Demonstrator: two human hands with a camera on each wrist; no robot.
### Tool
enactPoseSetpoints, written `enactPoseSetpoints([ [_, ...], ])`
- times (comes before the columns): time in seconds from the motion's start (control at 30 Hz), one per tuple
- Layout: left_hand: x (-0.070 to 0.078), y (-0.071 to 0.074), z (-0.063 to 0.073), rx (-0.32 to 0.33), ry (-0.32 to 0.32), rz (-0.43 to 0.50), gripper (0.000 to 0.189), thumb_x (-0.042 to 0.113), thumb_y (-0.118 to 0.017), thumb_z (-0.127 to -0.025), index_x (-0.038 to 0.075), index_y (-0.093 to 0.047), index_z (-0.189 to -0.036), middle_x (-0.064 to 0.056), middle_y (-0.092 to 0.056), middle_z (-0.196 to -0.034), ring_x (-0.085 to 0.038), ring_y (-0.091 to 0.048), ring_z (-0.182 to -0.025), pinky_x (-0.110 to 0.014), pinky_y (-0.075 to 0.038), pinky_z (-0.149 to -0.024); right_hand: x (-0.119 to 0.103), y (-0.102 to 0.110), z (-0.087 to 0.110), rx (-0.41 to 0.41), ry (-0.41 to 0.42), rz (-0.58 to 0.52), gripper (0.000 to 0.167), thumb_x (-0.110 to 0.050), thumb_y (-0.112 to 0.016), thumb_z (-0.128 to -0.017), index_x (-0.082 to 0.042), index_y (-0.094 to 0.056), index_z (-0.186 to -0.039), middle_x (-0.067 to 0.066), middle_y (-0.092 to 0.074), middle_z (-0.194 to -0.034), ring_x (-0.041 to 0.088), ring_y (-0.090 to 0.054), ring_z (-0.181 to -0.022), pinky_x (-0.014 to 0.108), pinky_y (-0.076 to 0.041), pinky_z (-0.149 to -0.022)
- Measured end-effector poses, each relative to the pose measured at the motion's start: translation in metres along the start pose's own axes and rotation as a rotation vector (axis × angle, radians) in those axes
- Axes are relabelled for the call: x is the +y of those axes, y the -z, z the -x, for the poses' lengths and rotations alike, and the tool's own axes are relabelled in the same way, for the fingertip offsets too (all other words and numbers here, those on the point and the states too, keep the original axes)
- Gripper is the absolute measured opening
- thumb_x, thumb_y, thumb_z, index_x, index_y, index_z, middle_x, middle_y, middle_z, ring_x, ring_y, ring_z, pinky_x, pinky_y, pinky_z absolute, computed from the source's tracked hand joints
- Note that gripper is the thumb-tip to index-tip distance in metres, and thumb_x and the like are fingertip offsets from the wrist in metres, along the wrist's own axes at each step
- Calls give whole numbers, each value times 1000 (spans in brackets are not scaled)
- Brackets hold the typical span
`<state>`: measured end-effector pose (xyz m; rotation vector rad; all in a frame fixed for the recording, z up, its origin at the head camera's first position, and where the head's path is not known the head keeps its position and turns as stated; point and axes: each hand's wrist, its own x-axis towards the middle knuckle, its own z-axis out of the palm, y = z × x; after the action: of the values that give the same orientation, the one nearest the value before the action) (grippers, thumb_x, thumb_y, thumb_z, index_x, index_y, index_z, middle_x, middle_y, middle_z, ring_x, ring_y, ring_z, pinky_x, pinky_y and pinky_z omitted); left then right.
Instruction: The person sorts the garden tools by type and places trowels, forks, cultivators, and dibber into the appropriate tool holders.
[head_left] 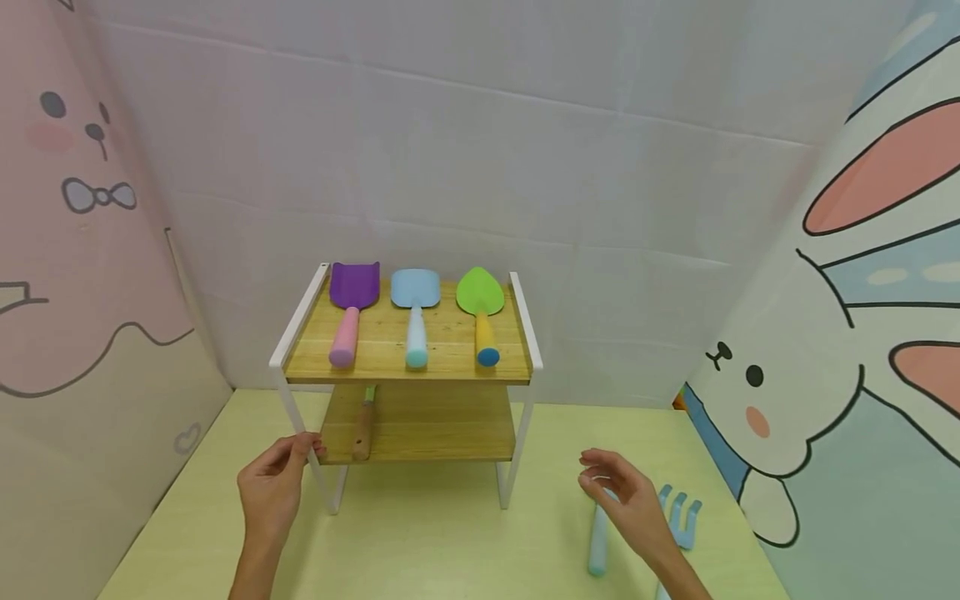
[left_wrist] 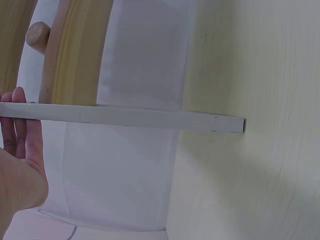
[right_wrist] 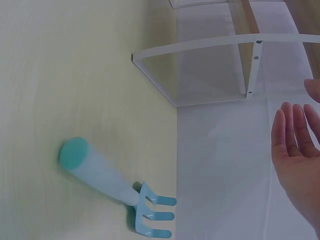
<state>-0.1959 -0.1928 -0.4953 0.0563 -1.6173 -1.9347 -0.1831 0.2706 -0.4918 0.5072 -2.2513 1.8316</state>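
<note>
At the lower centre-left of the frame, the person's left hand (head_left: 273, 479) grips the front leg (left_wrist: 150, 117) of the two-tier shelf (head_left: 442, 421), its fingers passing behind the bar. At the lower right, the right hand (head_left: 626, 504) hangs in the air, thumb and fingers parted, holding nothing. In the head view it covers the upper end of a light-blue handle (head_left: 597, 546) on the table (head_left: 420, 542); the tool's head cannot be made out there. A blue fork (head_left: 685, 537) lies just to the right.

The left hand seems best used to steady the shelf, lightly: a sideways tug could slide the purple scoop (head_left: 356, 283), blue shovel (head_left: 415, 287) and green trowel (head_left: 480, 293) lying loose at upper centre. Any grasp by the right hand would best close around mid-handle, coming straight down and clear of the fork's prongs.
</note>
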Motion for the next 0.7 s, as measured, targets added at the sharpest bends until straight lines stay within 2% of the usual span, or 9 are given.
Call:
enactPoseSetpoints([
  [0.23,0,-1,-1,4,11,-4,15,-6,-65,-98,-20,-71,-95,-6,-76,-80,-13,-75,-71,-20,-60,-77,12,3,7,62,-64,47,30,4,-68,-96,7,-62,-125,4,-69,-115,12,-68,-100,21,-57,-86],
  [0.4,0,-1,0,10,18,-17,16,-5,-66,-98,-19,-71,-94,-5,-77,-80,-12,-75,-72,-20,-60,-76,20,4,15,110,-138,80,29,2,-69,-97,8,-63,-124,13,-69,-114,11,-68,-98,19,-57,-83],
  [0.6,0,-1,0,14,27,-15,16,-4,-66,-98,-19,-71,-94,-6,-76,-80,-13,-75,-71,-20,-60,-76,34,5,24,158,-179,106,28,5,-68,-96,7,-63,-124,4,-71,-110,9,-68,-95,19,-57,-80],
  [0.7,-1,-2,0,15,27,-5,16,-5,-66,-98,-20,-70,-95,-7,-76,-80,-13,-75,-71,-21,-60,-76,41,5,27,178,-199,124,29,2,-70,-96,6,-65,-123,4,-71,-108,9,-68,-93,19,-57,-78],
])
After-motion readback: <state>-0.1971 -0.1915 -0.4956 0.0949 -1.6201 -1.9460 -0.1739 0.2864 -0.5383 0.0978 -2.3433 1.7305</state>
